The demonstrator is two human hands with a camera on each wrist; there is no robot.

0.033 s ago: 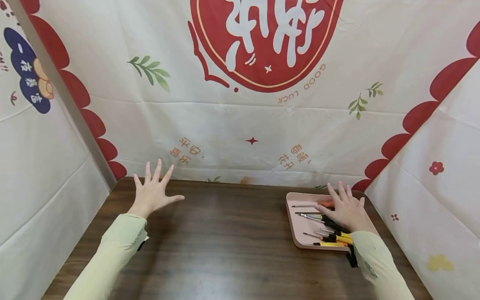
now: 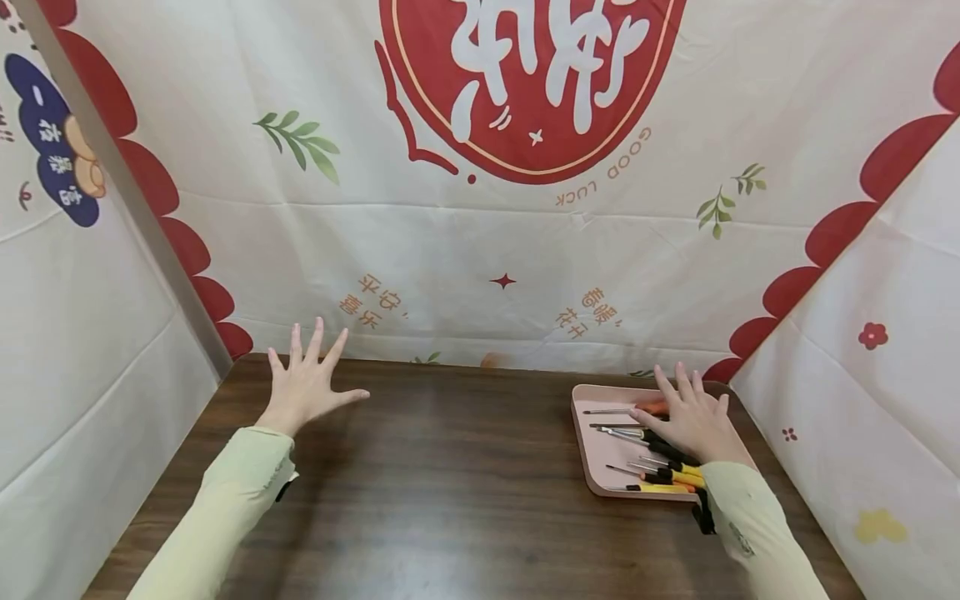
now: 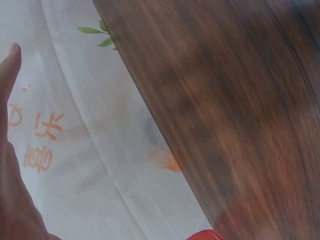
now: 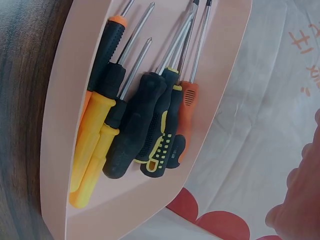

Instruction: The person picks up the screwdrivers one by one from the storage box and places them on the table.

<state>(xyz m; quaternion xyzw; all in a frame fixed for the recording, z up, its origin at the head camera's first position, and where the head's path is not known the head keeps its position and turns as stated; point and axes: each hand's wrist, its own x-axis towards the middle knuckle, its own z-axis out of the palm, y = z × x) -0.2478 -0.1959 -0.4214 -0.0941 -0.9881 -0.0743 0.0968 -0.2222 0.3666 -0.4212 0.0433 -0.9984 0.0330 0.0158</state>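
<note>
In the head view my left hand [image 2: 303, 387] hovers over the left part of the dark wooden table [image 2: 450, 483], fingers spread and holding nothing. My right hand [image 2: 697, 425], its fingers also spread, is held above a pink tray [image 2: 592, 454] at the table's right. Several screwdrivers lie side by side in this tray; the hand hides some of their handles in the head view. The right wrist view shows yellow-handled screwdrivers [image 4: 90, 145], a black-handled screwdriver [image 4: 135, 127], black-and-yellow ones [image 4: 160, 145] and an orange-handled screwdriver [image 4: 187, 105]. Both hands are empty.
A white printed cloth [image 2: 465, 250] with a large red emblem hangs along the table's back edge. White cloth walls with red scalloped borders [image 2: 183, 242] rise at the left and right sides. A dark strap [image 2: 703, 512] shows under the right sleeve.
</note>
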